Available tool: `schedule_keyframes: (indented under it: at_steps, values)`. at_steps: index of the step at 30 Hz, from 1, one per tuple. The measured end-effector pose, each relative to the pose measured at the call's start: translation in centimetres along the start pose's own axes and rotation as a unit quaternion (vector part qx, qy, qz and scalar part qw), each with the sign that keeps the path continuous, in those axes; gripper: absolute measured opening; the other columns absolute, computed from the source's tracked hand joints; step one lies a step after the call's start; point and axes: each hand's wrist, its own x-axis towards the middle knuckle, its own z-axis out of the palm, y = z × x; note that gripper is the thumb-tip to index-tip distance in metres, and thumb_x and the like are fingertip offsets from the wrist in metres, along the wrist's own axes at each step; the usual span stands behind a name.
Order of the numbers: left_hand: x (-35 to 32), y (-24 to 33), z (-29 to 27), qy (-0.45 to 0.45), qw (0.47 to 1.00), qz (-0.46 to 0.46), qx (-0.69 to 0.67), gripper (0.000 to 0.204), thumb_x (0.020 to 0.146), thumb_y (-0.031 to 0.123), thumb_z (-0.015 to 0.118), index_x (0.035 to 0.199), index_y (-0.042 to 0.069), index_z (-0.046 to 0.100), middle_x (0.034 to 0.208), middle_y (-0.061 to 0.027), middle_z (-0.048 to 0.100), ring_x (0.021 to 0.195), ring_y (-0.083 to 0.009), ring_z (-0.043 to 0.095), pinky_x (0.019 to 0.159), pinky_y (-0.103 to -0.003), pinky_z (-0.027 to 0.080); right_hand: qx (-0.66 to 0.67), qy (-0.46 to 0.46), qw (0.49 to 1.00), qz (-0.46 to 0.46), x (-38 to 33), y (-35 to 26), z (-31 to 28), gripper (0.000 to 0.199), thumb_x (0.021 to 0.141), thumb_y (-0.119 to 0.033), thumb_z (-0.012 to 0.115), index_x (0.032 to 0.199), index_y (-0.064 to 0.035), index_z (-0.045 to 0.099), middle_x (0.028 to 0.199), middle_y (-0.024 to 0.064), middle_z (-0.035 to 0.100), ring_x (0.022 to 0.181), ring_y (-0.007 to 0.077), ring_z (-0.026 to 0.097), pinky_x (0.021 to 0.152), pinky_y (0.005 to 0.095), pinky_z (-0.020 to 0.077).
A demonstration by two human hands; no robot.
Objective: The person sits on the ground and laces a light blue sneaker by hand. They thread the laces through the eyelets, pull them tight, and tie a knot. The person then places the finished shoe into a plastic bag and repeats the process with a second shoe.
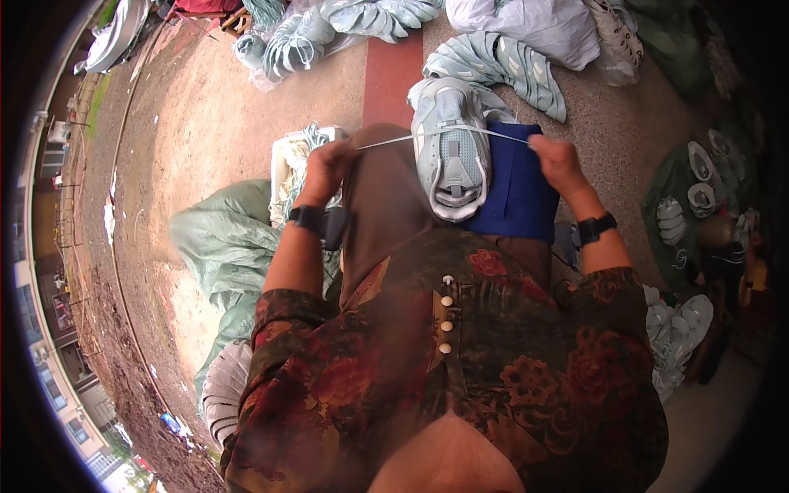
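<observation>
A pale grey-blue shoe upper (pixel 467 107) lies over my lap, its rounded heel opening toward me. Across it a thin white shoelace (pixel 396 141) is pulled taut from side to side. My left hand (pixel 327 167) is closed around one end, beside my left knee. The other end is pinched in my right hand (pixel 559 161), out past the folded blue cloth (pixel 518 185) on my right thigh. How the lace runs through the eyelets is too small to make out.
Left of my knee stands a white basket (pixel 279 156) of loose laces, with a green sack (pixel 230 226) nearer. Fanned stacks of uppers (pixel 526 78) and a white plastic bag (pixel 542 33) lie ahead. More uppers (pixel 703 168) rest on green sacking at right.
</observation>
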Motion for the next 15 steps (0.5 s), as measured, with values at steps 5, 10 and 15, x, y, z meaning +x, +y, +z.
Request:
schedule_keyframes:
  at_steps: [5,10,15]
  values:
    - [-9.4,-7.2,-6.1,0.05,0.971,-0.222,-0.079,0.011,0.082,0.009,0.064,0.084,-0.002,0.062,0.072,-0.0007,0.059,0.064,-0.0063,0.05,0.058,-0.022,0.042,0.064,0.099,0.954,0.276,-11.6,5.8,-3.8,0.01,0.084,-0.005,0.054,0.087,0.003,0.059,0.064,0.0043,0.049,0.062,0.0088,0.046,0.056,0.0262,0.0395]
    - [-20.1,-12.6,-11.4,0.073,0.91,-0.388,-0.131,0.015,0.082,0.016,0.064,0.085,0.001,0.065,0.066,-0.0015,0.06,0.054,-0.0065,0.051,0.048,-0.019,0.038,0.011,0.105,0.896,0.432,-26.3,9.4,-7.3,0.013,0.081,-0.007,0.056,0.084,0.0057,0.057,0.066,0.0063,0.055,0.066,0.0082,0.049,0.061,0.028,0.0422]
    - [-28.5,-15.5,-15.5,0.095,0.848,-0.492,-0.173,0.016,0.08,0.018,0.068,0.086,0.003,0.066,0.066,-0.0012,0.061,0.05,-0.0061,0.05,0.045,-0.02,0.038,-0.008,0.08,0.849,0.522,-40.0,10.8,-8.6,0.016,0.079,-0.008,0.055,0.081,0.0074,0.056,0.065,0.0109,0.055,0.064,0.0127,0.05,0.062,0.0313,0.0425]
